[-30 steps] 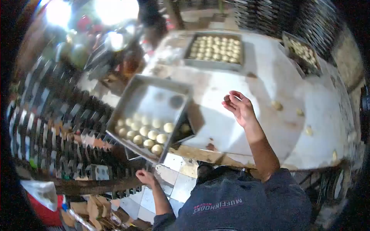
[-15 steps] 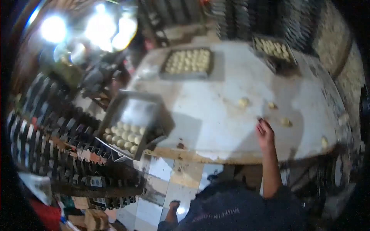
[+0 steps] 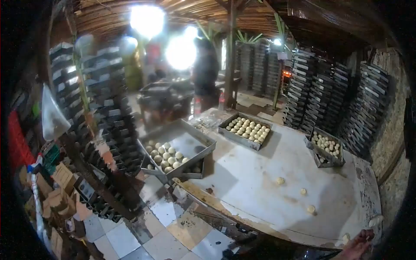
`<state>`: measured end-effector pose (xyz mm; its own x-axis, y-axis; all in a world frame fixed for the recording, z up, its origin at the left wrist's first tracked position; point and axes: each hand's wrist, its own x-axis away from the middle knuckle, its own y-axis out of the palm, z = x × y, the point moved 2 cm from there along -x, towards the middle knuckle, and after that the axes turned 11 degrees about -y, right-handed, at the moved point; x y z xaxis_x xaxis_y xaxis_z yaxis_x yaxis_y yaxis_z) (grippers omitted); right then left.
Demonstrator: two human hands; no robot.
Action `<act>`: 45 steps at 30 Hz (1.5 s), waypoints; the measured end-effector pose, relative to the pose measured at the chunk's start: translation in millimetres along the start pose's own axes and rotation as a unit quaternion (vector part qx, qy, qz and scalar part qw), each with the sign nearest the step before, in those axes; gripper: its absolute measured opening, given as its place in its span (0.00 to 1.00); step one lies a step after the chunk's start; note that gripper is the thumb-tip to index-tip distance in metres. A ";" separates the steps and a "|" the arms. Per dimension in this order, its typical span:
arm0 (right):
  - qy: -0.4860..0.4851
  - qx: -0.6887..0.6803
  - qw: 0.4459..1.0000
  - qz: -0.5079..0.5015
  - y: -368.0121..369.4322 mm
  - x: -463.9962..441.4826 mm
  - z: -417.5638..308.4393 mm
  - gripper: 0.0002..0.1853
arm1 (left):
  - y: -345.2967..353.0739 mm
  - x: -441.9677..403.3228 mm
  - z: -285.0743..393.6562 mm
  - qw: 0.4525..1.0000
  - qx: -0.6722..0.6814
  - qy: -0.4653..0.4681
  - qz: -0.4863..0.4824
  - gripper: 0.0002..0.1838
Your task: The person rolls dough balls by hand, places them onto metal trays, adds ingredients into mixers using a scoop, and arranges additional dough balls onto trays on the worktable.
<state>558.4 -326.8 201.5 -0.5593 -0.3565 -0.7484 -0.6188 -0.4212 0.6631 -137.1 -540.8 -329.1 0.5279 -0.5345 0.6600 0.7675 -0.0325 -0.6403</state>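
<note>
Dough piece (image 3: 346, 238) on table (image 3: 255, 186), at nr edge far R, just beside R hand (image 3: 359, 246); fingers look partly curled, can't tell if it's holding anything. L hand out of view, state unknown. Pale lump (image 3: 375, 221) just past R hand. Three dough balls (image 3: 303, 191) spaced out mid-table. Farther: filled tray (image 3: 239, 139), R-side tray (image 3: 322, 153) w/ balls, part-filled tray (image 3: 190, 139) at L corner.

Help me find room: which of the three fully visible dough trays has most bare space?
The leftmost tray: its dough balls cover only one side, while others spread across the middle tray and right tray.
</note>
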 end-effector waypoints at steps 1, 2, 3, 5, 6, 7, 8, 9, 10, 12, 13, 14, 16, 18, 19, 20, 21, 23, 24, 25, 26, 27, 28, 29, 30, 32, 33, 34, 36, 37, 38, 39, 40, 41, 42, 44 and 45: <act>-0.035 0.009 0.996 -0.083 67.2 -1.9 13.8 0.17 | 0.2 3.6 -3.5 1.000 -0.016 -0.008 -0.015 0.19; 0.017 -0.280 0.959 0.027 58.9 -14.6 -0.9 0.14 | 1.7 6.0 -4.8 0.999 -0.031 -0.014 -0.027 0.19; 0.020 -0.283 0.958 0.029 52.9 -17.4 -9.9 0.14 | 3.7 8.7 -5.7 0.998 -0.047 -0.018 -0.042 0.20; -0.145 0.055 0.970 -0.189 93.5 -19.4 -9.5 0.15 | 10.4 12.8 2.0 0.995 -0.074 -0.023 -0.067 0.21; -0.141 0.013 0.964 -0.225 98.2 -25.4 -10.9 0.16 | 15.9 13.8 10.9 0.992 -0.091 -0.023 -0.082 0.22; -0.135 0.015 0.966 -0.222 96.2 -34.9 -15.1 0.16 | 16.7 16.7 22.3 0.991 -0.105 -0.022 -0.086 0.23; -0.092 -0.035 0.955 -0.281 95.3 -44.0 -19.4 0.17 | 24.0 11.6 32.1 0.986 -0.145 -0.035 -0.079 0.25; -0.047 -0.083 0.937 -0.337 96.3 -53.1 -23.1 0.17 | 25.1 20.6 45.6 0.990 -0.134 -0.016 -0.028 0.26; -0.038 -0.079 0.939 -0.331 104.4 -61.7 -23.7 0.17 | 27.7 24.1 58.4 0.988 -0.151 0.031 -0.026 0.27; -0.050 -0.023 0.918 -0.394 125.4 -73.6 -20.2 0.16 | 37.4 35.9 87.4 0.993 -0.110 0.047 -0.006 0.26; -0.043 -0.024 0.919 -0.391 119.8 -83.9 -27.1 0.16 | 53.0 21.0 91.1 0.979 -0.205 0.003 -0.022 0.24; -0.020 -0.019 0.909 -0.417 113.1 -93.9 -34.5 0.15 | 67.8 12.1 93.8 0.952 -0.248 0.179 -0.017 0.21; 0.009 -0.012 0.899 -0.437 96.6 -105.7 -43.3 0.14 | 97.7 24.0 100.8 0.977 -0.101 0.188 -0.023 0.20; -0.024 0.004 0.910 -0.413 79.8 -115.8 -50.7 0.14 | 123.4 39.6 139.1 0.942 -0.118 0.313 0.027 0.12; -0.021 0.003 0.908 -0.418 65.2 -123.4 -52.8 0.14 | 141.5 40.7 159.7 0.864 -0.278 0.412 0.081 0.09; -0.008 -0.038 0.904 -0.426 47.0 -130.9 -53.8 0.14 | 147.8 52.0 176.4 0.910 -0.232 0.342 0.014 0.08; 0.008 -0.082 0.898 -0.432 29.5 -137.6 -51.5 0.14 | 150.6 64.2 188.6 0.945 -0.182 0.265 -0.054 0.09; 0.089 -0.162 0.902 -0.389 5.6 -141.4 -36.0 0.14 | 154.2 92.5 214.2 0.988 -0.092 0.093 -0.077 0.19; 0.147 -0.213 0.893 -0.367 -20.2 -140.7 -31.4 0.14 | 161.3 90.8 208.8 0.985 -0.097 0.097 -0.106 0.21; 0.090 -0.176 0.930 -0.311 -25.3 -122.6 -13.6 0.13 | 156.5 94.0 205.2 0.980 -0.105 0.100 -0.133 0.23; 0.030 -0.133 0.958 -0.253 -28.2 -100.9 4.3 0.13 | 148.4 99.3 198.9 0.973 -0.145 0.107 -0.146 0.23; 0.102 -0.017 0.955 -0.280 -53.6 -75.2 0.3 0.14 | 136.6 103.2 198.4 0.963 -0.185 0.119 -0.155 0.22; 0.170 0.098 0.933 -0.302 -75.7 -53.6 -7.4 0.18 | 123.4 103.0 195.3 0.959 -0.196 0.113 -0.168 0.23; 0.248 -0.009 0.894 -0.373 -30.4 -52.9 27.3 0.12 | 109.6 100.3 188.3 0.960 -0.198 0.110 -0.165 0.23; 0.321 -0.116 0.833 -0.436 21.7 -54.1 61.2 0.07 | 96.1 95.9 176.8 0.975 -0.171 0.082 -0.120 0.23; 0.319 -0.092 0.780 -0.531 24.9 -50.5 72.8 0.08 | 76.3 98.8 152.6 0.986 -0.140 0.047 -0.077 0.23; 0.304 -0.062 0.718 -0.623 29.5 -45.3 81.0 0.10 | 65.8 97.4 140.8 0.993 -0.105 0.008 -0.049 0.22; 0.304 -0.067 0.708 -0.633 38.5 -42.2 85.4 0.10 | 54.6 92.8 130.3 0.997 -0.069 -0.031 -0.021 0.21; 0.307 -0.106 0.731 -0.600 65.0 -38.5 100.4 0.09 | 50.8 73.7 97.7 0.994 -0.107 -0.012 -0.016 0.23; 0.304 -0.122 0.742 -0.585 79.9 -36.9 106.3 0.08 | 48.9 63.6 76.0 0.993 -0.116 0.003 -0.027 0.24; 0.299 -0.136 0.752 -0.571 94.0 -33.8 114.1 0.08 | 62.1 45.2 36.9 0.991 -0.099 -0.030 -0.080 0.24; 0.289 -0.150 0.766 -0.555 109.2 -31.2 122.0 0.07 | 50.5 33.7 25.4 0.986 -0.081 -0.061 -0.130 0.25; 0.275 -0.166 0.778 -0.540 126.4 -25.6 130.6 0.07 | 30.6 23.9 12.1 0.985 -0.008 -0.035 -0.171 0.22; 0.267 -0.176 0.788 -0.526 144.0 -18.7 142.1 0.07 | 20.8 33.7 1.8 0.973 0.066 -0.013 -0.220 0.19; 0.264 -0.182 0.795 -0.515 161.0 -9.7 154.4 0.06 | 11.2 29.6 1.3 0.973 0.062 -0.013 -0.223 0.19; 0.254 -0.199 0.812 -0.486 196.1 15.6 178.2 0.06 | -15.2 8.3 -1.5 0.974 -0.028 -0.135 -0.179 0.18; 0.251 -0.193 0.817 -0.482 216.3 28.6 195.1 0.06 | -31.6 -4.0 -2.9 0.982 -0.060 -0.092 -0.156 0.18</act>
<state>300.9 -265.4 326.4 0.4424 0.0403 -0.8959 -0.3640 -0.9050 -0.2204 -164.5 -540.1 -312.6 0.3398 -0.3210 0.8840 0.8594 -0.2757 -0.4305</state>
